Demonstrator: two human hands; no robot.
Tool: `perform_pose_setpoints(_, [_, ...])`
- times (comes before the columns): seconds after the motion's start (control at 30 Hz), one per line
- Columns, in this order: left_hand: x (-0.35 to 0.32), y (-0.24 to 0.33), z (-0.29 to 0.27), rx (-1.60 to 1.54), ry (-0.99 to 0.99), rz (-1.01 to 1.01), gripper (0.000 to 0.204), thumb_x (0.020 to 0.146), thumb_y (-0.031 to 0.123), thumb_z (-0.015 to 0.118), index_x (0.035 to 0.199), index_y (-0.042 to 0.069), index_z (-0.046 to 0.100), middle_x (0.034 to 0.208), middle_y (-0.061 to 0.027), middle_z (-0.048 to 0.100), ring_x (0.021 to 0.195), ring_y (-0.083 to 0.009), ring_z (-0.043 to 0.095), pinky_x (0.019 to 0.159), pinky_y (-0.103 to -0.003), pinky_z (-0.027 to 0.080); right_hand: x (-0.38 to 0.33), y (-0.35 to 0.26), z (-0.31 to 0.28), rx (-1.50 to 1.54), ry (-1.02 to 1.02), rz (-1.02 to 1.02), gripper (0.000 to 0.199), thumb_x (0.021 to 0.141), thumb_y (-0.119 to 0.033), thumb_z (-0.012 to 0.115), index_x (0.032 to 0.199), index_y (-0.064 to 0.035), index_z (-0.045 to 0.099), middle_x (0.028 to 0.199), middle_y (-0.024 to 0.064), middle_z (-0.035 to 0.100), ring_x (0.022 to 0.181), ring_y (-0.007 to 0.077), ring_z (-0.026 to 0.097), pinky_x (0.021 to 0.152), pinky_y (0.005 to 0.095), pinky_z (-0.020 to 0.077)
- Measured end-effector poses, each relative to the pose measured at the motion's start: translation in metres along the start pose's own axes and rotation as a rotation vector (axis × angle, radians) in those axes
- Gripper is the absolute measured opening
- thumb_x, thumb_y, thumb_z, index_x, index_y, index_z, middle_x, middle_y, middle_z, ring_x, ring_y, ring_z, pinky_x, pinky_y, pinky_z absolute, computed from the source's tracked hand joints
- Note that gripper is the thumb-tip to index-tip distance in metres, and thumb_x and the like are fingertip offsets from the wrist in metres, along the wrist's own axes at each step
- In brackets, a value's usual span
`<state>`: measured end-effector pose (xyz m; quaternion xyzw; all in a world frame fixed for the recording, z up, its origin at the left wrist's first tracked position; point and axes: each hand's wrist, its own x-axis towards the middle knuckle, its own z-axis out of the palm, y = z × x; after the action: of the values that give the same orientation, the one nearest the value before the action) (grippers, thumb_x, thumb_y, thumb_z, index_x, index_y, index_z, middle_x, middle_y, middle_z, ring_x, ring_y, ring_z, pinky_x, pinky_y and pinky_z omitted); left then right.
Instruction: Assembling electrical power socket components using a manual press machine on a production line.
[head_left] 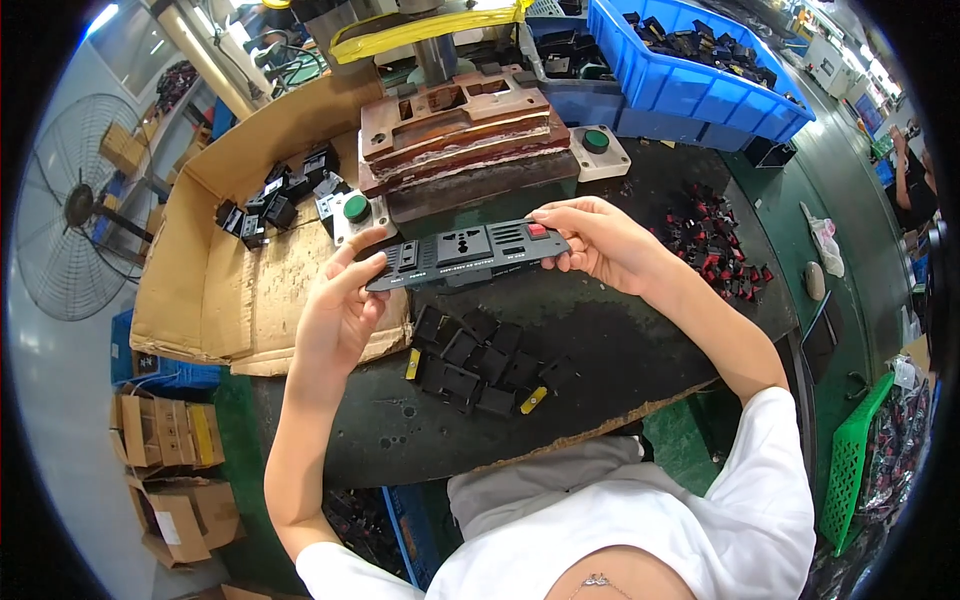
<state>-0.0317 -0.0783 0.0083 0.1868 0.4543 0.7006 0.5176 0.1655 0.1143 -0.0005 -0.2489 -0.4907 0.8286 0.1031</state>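
A long dark grey plastic power-strip faceplate [467, 254], with socket openings and a small red switch near its right end, is held level above the dark, worn work surface [600, 340]. Its left end is pinched by the fingers of the left hand [338, 310], and its right end is gripped by the right hand [592, 240], thumb below and fingers over the top edge. Both hands are closed on the plate, which hangs clear of the surface, just in front of the brown stepped metal press fixture [460, 130] on the far side.

Beneath the plate, a loose cluster of black square plastic socket inserts [480, 365] lies on the surface, with two small yellow pieces among them. More black parts are seen in the open cardboard box [220, 290] at the left, and a heap of small red and black switch parts [715, 250] lies to the right. Two green round push buttons [356, 208] flank the fixture, and a blue plastic bin [700, 90] of dark parts stands at the far right.

The step in hand is judged to be the checking or aligning of the plate. Seating it in the fixture would call for a level forward carry with both ends kept even.
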Motion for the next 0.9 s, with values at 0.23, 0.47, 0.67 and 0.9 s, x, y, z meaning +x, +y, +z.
perform_pose_setpoints(0.23, [-0.003, 0.001, 0.003, -0.039, 0.024, 0.014, 0.03, 0.084, 0.002, 0.052, 0.114, -0.001, 0.047, 0.077, -0.0041, 0.06, 0.054, -0.0034, 0.056, 0.041, -0.012, 0.043, 0.0, 0.0, 0.006, 0.128, 0.008, 0.112, 0.018, 0.086, -0.014, 0.057, 0.086, 0.0035, 0.057, 0.068, 0.0102, 0.062, 0.049, 0.007, 0.059, 0.041, 0.0106, 0.0476])
perform_pose_setpoints(0.47, [0.0, -0.006, 0.0, 0.026, 0.142, 0.072, 0.026, 0.088, 0.015, 0.055, 0.109, 0.001, 0.049, 0.072, -0.0012, 0.057, 0.049, -0.0024, 0.05, 0.039, -0.012, 0.039, -0.001, 0.004, 0.002, 0.116, -0.049, -0.018, 0.017, 0.089, -0.015, 0.053, 0.098, -0.0005, 0.055, 0.08, 0.0057, 0.062, 0.062, 0.0065, 0.061, 0.054, 0.0177, 0.0534])
perform_pose_setpoints(0.67, [0.001, -0.025, 0.002, 0.098, 0.079, 0.169, 0.034, 0.092, 0.034, 0.047, 0.089, 0.001, 0.056, 0.06, -0.006, 0.057, 0.042, -0.0092, 0.052, 0.037, -0.018, 0.037, -0.002, 0.003, -0.002, 0.026, -0.155, -0.211, 0.014, 0.091, -0.017, 0.051, 0.1, -0.0069, 0.052, 0.08, -0.0001, 0.06, 0.065, 0.004, 0.058, 0.062, 0.0199, 0.0517])
perform_pose_setpoints(0.9, [-0.015, -0.043, 0.035, 0.385, -0.11, -0.019, 0.03, 0.089, 0.025, 0.055, 0.074, -0.001, 0.058, 0.062, -0.0064, 0.058, 0.048, -0.012, 0.056, 0.043, -0.022, 0.041, -0.005, 0.007, 0.005, -0.287, -0.306, -0.343, 0.016, 0.092, -0.02, 0.049, 0.098, -0.0044, 0.052, 0.081, 0.0003, 0.061, 0.07, 0.0045, 0.057, 0.062, 0.0214, 0.0493])
